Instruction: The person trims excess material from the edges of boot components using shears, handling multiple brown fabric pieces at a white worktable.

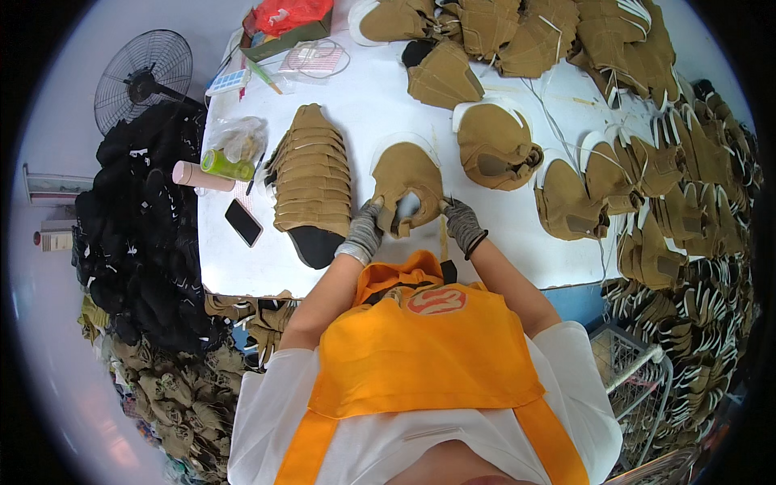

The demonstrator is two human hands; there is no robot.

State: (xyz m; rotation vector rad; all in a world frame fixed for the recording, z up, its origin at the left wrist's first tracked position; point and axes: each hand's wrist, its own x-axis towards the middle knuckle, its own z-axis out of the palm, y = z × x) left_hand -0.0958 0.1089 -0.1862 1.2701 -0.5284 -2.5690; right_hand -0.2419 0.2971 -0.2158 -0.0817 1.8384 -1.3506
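A brown shoe upper (408,168) with a white toe edge lies in front of me, its opening toward my body. My left hand (364,230), in a grey glove, pinches the upper's near left edge. On the opposite side, my right hand (464,225), also gloved, has its fingertips closed on the upper's right edge. To the left of it lies a row of overlapping brown uppers (314,174), with a black lining showing at the near end. Another single upper (495,144) rests to the right, apart from my hand.
More brown uppers (570,198) lie at the right, with piles along the far edge. On the white table's (267,271) left are a phone (243,222), a pink bottle (200,175) and a green-lidded cup (226,166). A fan (144,83) stands beyond black piles (145,226).
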